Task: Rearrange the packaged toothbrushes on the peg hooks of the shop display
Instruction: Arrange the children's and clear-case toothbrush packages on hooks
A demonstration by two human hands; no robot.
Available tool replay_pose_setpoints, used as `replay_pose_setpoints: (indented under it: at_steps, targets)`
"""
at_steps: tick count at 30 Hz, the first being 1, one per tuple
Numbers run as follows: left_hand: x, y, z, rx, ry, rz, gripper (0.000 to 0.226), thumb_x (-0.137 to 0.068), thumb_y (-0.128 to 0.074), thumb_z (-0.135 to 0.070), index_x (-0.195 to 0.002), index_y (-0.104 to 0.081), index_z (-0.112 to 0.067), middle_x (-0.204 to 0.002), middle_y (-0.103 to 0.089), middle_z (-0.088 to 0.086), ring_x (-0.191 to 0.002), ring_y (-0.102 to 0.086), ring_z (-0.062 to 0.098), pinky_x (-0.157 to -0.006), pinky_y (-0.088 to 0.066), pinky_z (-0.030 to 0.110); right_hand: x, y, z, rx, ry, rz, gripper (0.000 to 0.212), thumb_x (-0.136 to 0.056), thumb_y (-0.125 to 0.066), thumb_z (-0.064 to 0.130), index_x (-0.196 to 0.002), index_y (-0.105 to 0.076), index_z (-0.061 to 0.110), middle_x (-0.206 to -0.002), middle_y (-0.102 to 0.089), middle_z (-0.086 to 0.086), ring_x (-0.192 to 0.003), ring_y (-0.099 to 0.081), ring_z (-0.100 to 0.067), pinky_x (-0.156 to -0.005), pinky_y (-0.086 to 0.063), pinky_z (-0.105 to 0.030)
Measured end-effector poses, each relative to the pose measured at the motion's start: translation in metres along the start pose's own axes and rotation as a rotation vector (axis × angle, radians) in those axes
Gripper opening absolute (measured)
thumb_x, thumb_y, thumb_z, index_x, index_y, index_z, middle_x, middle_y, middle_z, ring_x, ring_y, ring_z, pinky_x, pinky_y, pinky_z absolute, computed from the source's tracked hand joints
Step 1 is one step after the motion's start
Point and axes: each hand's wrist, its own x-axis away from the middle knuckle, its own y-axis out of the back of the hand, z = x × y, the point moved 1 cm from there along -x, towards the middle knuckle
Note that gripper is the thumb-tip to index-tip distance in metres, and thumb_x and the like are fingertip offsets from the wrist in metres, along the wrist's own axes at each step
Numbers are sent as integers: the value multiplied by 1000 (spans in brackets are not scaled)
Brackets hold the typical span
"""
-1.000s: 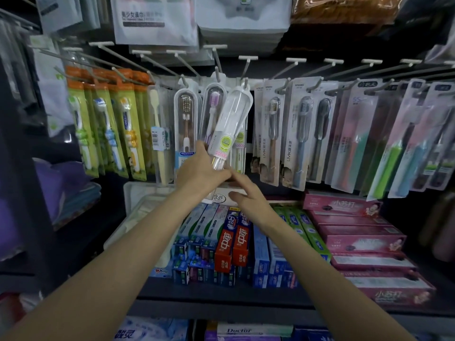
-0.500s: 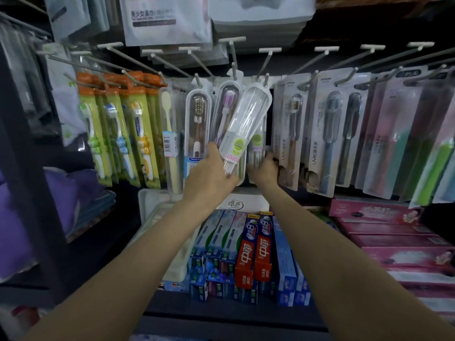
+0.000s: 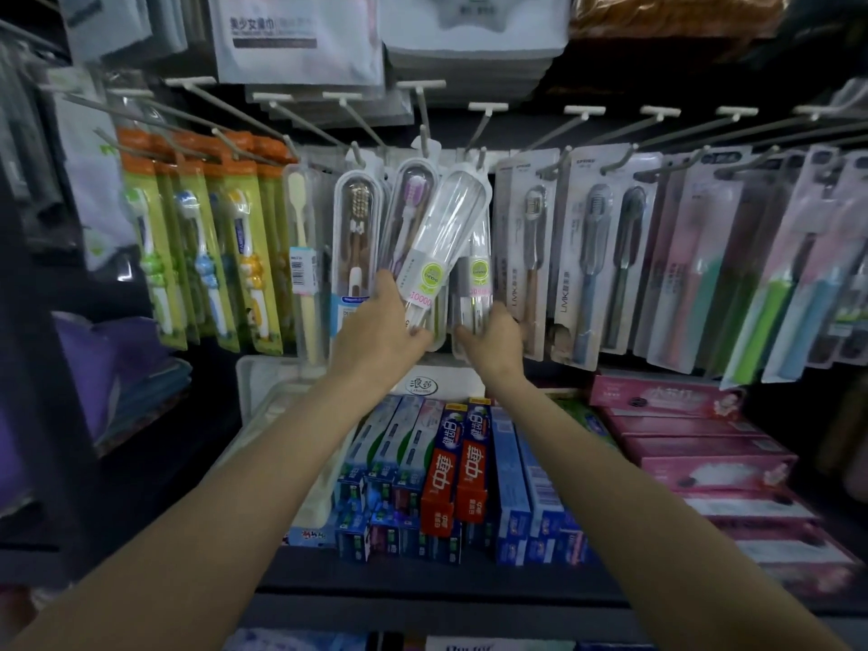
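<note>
My left hand (image 3: 378,333) grips the lower end of a clear toothbrush case with a green round sticker (image 3: 444,242), tilted so its top leans right toward a peg hook (image 3: 480,155). My right hand (image 3: 495,338) holds the bottom of a second, matching green-sticker pack (image 3: 476,284) that hangs behind the tilted one. Left of them hang a purple-bristled toothbrush pack (image 3: 407,204) and a brown-bristled toothbrush pack (image 3: 358,227). To the right hang grey LMK toothbrush packs (image 3: 587,256).
Yellow-green children's toothbrush packs (image 3: 202,256) fill the left hooks; pink and green packs (image 3: 751,274) fill the right. Toothpaste boxes (image 3: 460,472) and pink boxes (image 3: 695,444) stand on the shelf below. Packaged goods (image 3: 300,35) hang above.
My right hand rose from below the shelf front to the hanging green-sticker pack and now holds its bottom. My left hand keeps the tilted case in about the same place.
</note>
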Motion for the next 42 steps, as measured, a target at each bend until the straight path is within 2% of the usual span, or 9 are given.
replay_pose_setpoints:
  at_steps: [5, 9, 14, 18, 22, 25, 28, 33, 42]
  targets:
    - [4, -4, -6, 1, 15, -23, 44, -84, -62, -25, -114, -32, -11, -88, -54, 3, -69, -50, 19, -47, -30, 25, 16, 14, 6, 31, 33, -12, 25, -87, -63, 17, -88, -40, 7, -66, -35, 3, -56, -32, -6, -42, -34, -12]
    - [9, -10, -17, 94, 50, 6, 44, -82, -64, -24, -110, -32, -9, -77, -49, -3, -62, -46, 14, -45, -25, 19, 20, 21, 12, 33, 3, 48, 29, -88, -62, 19, -104, -45, 2, -75, -43, 3, -71, -45, -14, -43, -29, -16]
    - [21, -20, -26, 116, 75, 89, 45, -84, -64, -33, -110, -35, -11, -89, -48, -2, -74, -48, 15, -50, -30, 17, 31, 34, 7, 66, -3, 215, 54, -83, -67, 14, -127, -36, 2, -120, -58, -15, -111, -56, -29, -78, -42, -25]
    - [27, -21, -22, 150, 72, 125, 44, -82, -67, -38, -105, -38, -15, -96, -54, -3, -83, -52, 13, -67, -41, 26, 31, 59, 8, 230, 141, 272, 56, -84, -66, 14, -131, -38, 4, -123, -58, -13, -113, -54, -25, -78, -37, -16]
    - [28, -11, -22, 138, 17, 133, 47, -84, -64, -36, -116, -42, -10, -113, -60, 7, -97, -59, 20, -83, -50, 35, 23, 75, 25, 180, 144, 141, 46, -89, -59, 14, -130, -41, 3, -125, -55, -13, -116, -52, -27, -96, -43, -33]
    - [29, 5, -25, 110, -65, 6, 35, -89, -57, -23, -119, -45, -9, -114, -56, 8, -97, -56, 19, -84, -48, 32, 21, 84, 49, 3, 155, 40, 43, -94, -53, 23, -130, -42, 2, -123, -54, -10, -116, -50, -23, -93, -40, -28]
    - [25, 21, -26, 54, -125, -140, 37, -91, -51, -12, -127, -46, -11, -124, -44, 9, -109, -48, 23, -93, -42, 31, 19, 85, 67, -84, 140, 49, 58, -92, -55, 33, -137, -34, 5, -136, -46, -8, -126, -43, -23, -99, -37, -29]
    - [18, 22, -30, -52, -109, 22, 50, -94, -45, -12, -140, -35, -28, -149, -13, 15, -138, -15, 32, -104, -30, 38, 9, 72, 87, 8, 125, 29, 79, -85, -65, 30, -144, -20, 5, -146, -34, -13, -135, -33, -27, -108, -33, -38]
    - [13, 7, -26, -38, -87, 82, 58, -91, -50, -10, -143, -30, -24, -149, -12, 16, -137, -17, 34, -109, -28, 45, 13, 58, 88, 73, 143, -17, 63, -85, -66, 21, -135, -33, 2, -134, -47, -17, -124, -44, -31, -100, -42, -41]
